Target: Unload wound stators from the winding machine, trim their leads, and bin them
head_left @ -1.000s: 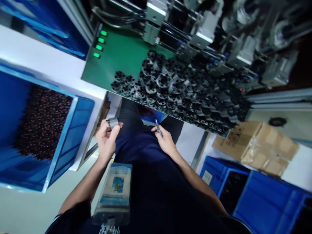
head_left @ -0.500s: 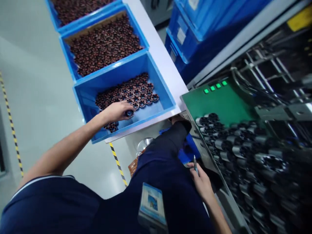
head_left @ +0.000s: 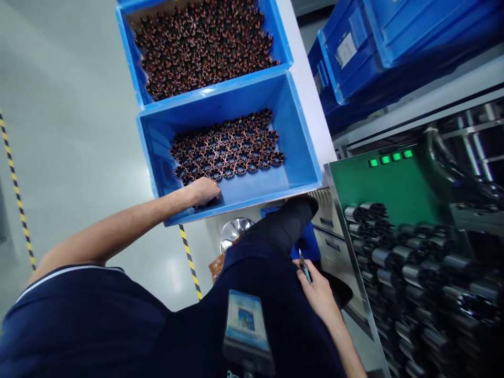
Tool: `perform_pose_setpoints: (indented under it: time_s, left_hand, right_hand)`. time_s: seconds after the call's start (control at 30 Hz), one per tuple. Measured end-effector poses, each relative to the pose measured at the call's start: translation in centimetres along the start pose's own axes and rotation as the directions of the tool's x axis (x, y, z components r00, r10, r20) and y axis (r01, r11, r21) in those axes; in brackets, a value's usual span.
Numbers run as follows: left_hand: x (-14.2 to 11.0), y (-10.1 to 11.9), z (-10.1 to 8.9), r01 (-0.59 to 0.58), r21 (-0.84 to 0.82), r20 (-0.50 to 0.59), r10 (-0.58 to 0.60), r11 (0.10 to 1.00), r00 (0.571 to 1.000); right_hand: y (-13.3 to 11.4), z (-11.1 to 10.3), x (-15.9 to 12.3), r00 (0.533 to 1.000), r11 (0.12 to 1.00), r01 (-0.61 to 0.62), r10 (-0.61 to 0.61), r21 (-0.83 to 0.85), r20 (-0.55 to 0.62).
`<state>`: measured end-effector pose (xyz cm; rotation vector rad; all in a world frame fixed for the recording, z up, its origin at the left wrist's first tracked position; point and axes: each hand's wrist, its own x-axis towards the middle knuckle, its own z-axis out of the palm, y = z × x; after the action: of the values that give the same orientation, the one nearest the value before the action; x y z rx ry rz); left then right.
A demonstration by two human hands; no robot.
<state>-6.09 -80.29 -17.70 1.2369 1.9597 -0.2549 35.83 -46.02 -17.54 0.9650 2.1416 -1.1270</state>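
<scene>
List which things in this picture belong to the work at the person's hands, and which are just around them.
At the work: left hand; blue plastic crate; copper-wound dark ring parts; right hand; slim pen.

Just around: stacked blue plastic crates; dark metal cylinders; yellow-and-black floor tape.
</scene>
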Motion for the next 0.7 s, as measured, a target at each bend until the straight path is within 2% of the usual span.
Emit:
perform_pose_setpoints:
  time_s: [0.1,0.17,0.23,0.27,0.3,0.33,0.4,0.43,0.47,0.5,0.53,0.57,0.63,0.7]
  left_hand:
    - [-0.4,-0.3,-0.7,0.01,0.012,0.069,-0.011,1.0,0.998]
    - [-1.1,-0.9,-1.8,0.019,-0.031,0.077,-0.017,0.999,0.997]
    - [-2.7,-1.9,-3.3,0.046,-0.123,-0.02,-0.049,0.991,0.999]
    - [-3.8,-2.5,-4.0,0.068,-0.181,-0.125,-0.091,0.981,0.988]
    - [-5.2,-3.1,-4.8,0.09,-0.239,-0.258,-0.152,0.967,0.954]
    - [-6.6,-3.6,-5.4,0.114,-0.295,-0.398,-0.23,0.949,0.888]
    - [-9.5,-4.0,-5.9,0.135,-0.424,-0.6,-0.389,0.895,0.698]
    - [-10.6,-3.9,-5.7,0.117,-0.486,-0.654,-0.449,0.866,0.608]
    - [-11.4,-3.6,-5.3,0.089,-0.542,-0.677,-0.497,0.835,0.542]
    - [-11.8,-2.9,-4.6,0.054,-0.593,-0.678,-0.534,0.803,0.505]
    - [-11.8,-2.1,-3.7,0.02,-0.638,-0.663,-0.562,0.77,0.495]
    - [-11.5,-1.0,-2.8,-0.012,-0.674,-0.643,-0.578,0.739,0.502]
    - [-9.7,1.7,-1.1,-0.068,-0.7,-0.62,-0.559,0.71,0.55]
    - [-7.3,4.7,-0.2,-0.098,-0.654,-0.628,-0.467,0.75,0.622]
  right_hand:
    - [-0.9,-0.2,0.0,0.999,0.999,0.033,-0.032,-0.041,0.021]
    - [-1.6,-0.5,-0.1,0.999,0.998,0.029,-0.028,-0.061,0.018]
    - [-2.0,-0.8,-0.3,1.0,0.997,0.003,-0.002,-0.072,0.01]
    - [-2.1,-0.9,-0.4,1.0,0.997,-0.016,0.017,-0.072,0.007]
    - [-2.0,-1.0,-0.4,0.999,0.997,-0.035,0.036,-0.065,0.005]
    - [-1.9,-1.0,-0.5,0.999,0.997,-0.05,0.05,-0.052,0.003]
    - [-1.6,-0.9,-0.6,0.998,0.998,-0.063,0.062,-0.01,-0.004]
    - [-1.3,-0.9,-0.7,0.998,0.998,-0.06,0.06,0.014,-0.005]
    - [-1.0,-0.8,-0.8,0.998,0.998,-0.054,0.055,0.036,-0.007]
    - [-0.8,-0.8,-0.8,0.999,0.997,-0.049,0.05,0.057,-0.011]
    - [-0.5,-0.7,-1.0,0.999,0.996,-0.042,0.043,0.081,-0.015]
    - [-0.2,-0.7,-1.1,0.999,0.993,-0.028,0.03,0.111,-0.02]
    - [0.6,-0.8,-1.6,0.999,0.98,0.017,-0.011,0.197,-0.033]
    - [1.5,-1.0,-2.3,0.997,0.956,0.071,-0.062,0.284,-0.039]
